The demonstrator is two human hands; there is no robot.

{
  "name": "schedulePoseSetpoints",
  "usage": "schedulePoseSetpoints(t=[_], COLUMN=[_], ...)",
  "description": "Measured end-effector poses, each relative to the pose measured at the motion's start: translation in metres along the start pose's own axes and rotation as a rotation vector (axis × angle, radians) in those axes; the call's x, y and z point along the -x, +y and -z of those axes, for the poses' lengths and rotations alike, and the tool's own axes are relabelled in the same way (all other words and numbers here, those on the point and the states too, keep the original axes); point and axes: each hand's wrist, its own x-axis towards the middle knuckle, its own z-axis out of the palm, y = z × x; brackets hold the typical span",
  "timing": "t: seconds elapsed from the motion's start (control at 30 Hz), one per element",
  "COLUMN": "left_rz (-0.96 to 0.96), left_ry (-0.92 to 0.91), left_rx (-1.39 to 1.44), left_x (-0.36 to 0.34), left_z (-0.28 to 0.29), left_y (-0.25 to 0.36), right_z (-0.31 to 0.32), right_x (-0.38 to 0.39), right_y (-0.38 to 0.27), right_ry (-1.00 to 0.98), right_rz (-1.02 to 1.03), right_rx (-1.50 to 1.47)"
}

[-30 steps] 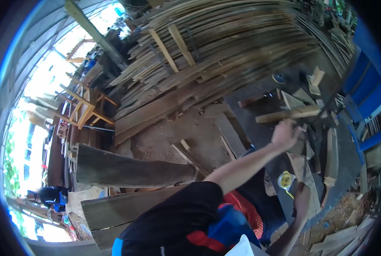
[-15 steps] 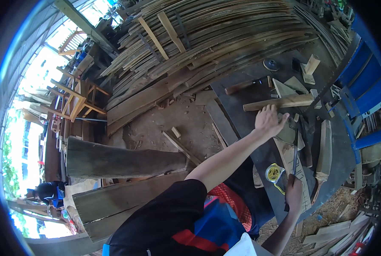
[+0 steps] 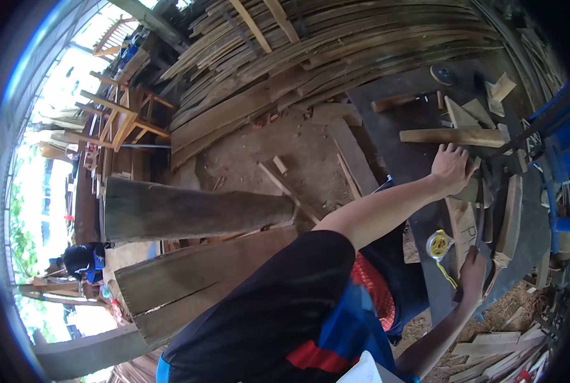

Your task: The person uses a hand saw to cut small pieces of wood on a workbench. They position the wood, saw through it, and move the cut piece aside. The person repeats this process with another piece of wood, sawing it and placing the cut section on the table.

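Note:
My left hand [image 3: 452, 171] reaches across the dark worktop [image 3: 396, 159], its fingers spread and bent over a greyish piece of wood that it partly hides. Just beyond the fingertips lies a thick wooden bar [image 3: 448, 136]. My right hand [image 3: 473, 273] is closed around a long, narrow dark tool [image 3: 479, 223]; its exact kind is not clear. Beneath that tool is a pale board [image 3: 465, 220] with pencil marks. A tape measure [image 3: 437, 244] with a yellow face lies left of the board, its yellow strip partly pulled out. A shaped wooden piece [image 3: 509, 214] rests to the right.
Wooden offcuts [image 3: 462, 113], a wooden-handled tool [image 3: 396, 102] and a dark round object [image 3: 442, 75] occupy the far worktop. A thin dark strip [image 3: 521, 138] crosses its right side. Stacked planks [image 3: 336, 57] stand behind; wide slabs [image 3: 189, 207] and a wooden chair frame [image 3: 128, 115] are left.
The view has shifted, so the worktop appears farther right. My left hand's thumb has drawn in toward the fingers. The right hand keeps hold of the dark tool.

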Motion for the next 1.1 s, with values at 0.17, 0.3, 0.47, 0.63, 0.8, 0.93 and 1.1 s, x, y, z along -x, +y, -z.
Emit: schedulePoseSetpoints(t=[0.17,0.3,0.47,0.63,0.8,0.93,1.1], left_rz=[-0.032,-0.090,-0.132,-0.197,-0.093,-0.140,-0.164], left_ry=[-0.119,-0.095,-0.020,0.166,0.033,0.011,-0.028], left_rx=[-0.029,-0.174,-0.226,-0.221,-0.164,-0.260,-0.170], left_x=[0.000,-0.005,-0.005,-0.006,0.000,-0.004,0.007], left_z=[0.004,-0.008,-0.020,-0.036,-0.013,-0.022,-0.017], left_y=[-0.012,-0.012,0.007,-0.005,-0.004,0.004,0.008], right_z=[-0.008,-0.014,-0.019,-0.032,-0.035,-0.037,-0.049], right_x=[0.030,0.047,0.047,0.045,-0.012,0.027,0.059], right_y=[-0.019,-0.038,-0.048,-0.041,-0.077,-0.057,-0.043], right_ry=[-0.052,-0.050,-0.105,0.017,-0.030,0.071,0.106], right_rz=[-0.075,-0.125,-0.155,-0.074,-0.160,-0.001,-0.113], right_rx=[0.079,0.037,0.037,-0.052,0.080,-0.044,-0.105])
